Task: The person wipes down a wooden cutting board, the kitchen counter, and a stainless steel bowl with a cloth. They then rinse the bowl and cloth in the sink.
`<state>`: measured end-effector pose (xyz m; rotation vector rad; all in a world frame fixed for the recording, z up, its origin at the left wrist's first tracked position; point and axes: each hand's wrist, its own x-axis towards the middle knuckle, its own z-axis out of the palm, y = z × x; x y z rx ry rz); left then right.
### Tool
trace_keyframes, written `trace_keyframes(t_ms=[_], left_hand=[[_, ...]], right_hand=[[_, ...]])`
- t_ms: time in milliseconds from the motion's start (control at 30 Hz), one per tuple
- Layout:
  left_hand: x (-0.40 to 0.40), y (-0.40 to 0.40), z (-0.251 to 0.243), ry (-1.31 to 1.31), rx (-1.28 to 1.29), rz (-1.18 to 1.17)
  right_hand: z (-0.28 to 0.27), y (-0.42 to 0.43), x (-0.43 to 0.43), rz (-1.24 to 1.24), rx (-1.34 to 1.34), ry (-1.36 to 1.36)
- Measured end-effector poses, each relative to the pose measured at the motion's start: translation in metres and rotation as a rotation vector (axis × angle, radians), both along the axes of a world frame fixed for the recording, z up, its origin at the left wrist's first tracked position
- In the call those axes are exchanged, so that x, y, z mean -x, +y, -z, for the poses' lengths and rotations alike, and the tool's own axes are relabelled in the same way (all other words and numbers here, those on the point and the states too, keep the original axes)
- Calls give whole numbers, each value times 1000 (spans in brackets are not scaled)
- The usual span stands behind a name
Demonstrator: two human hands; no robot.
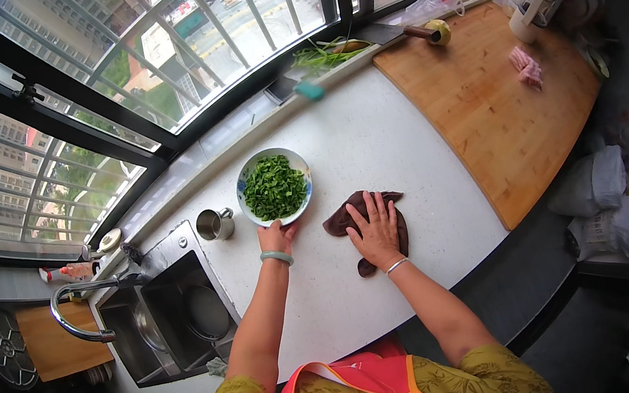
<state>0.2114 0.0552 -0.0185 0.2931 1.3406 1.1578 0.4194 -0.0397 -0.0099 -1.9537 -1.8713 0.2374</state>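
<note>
My left hand (277,240) grips the near rim of a white bowl (308,200) with blue marks, its thumb over the edge. Chopped green leaves (275,187) fill the bowl, which is on the white countertop (331,310). To the right, my right hand (377,227) lies flat, fingers slightly spread, on a crumpled dark brown cloth (338,224). The palm covers the middle of the cloth. Left of the bowl is a metal mug (210,226) with its handle towards the bowl.
A double sink (163,365) with a curved faucet (69,328) is at the left. On the right, a large wooden board (480,123) bears a cleaver (381,32), a pink cloth (526,68) and a white appliance (524,25). Green vegetables (324,58) lie along the windowsill.
</note>
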Motion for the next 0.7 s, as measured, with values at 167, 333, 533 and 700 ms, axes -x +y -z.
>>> trace_keyframes(t_ms=[167,333,533,700], left_hand=[[-10,12,-2,78,-7,46],[-80,38,-16,82,-75,239],[-173,82,13,153,-31,343],[-160,92,74,325,-149,405]], right_hand=[[4,8,5,-7,-3,-12],[2,10,7,6,10,10],[11,9,-11,-59,5,-3],[13,38,8,24,-12,-80]])
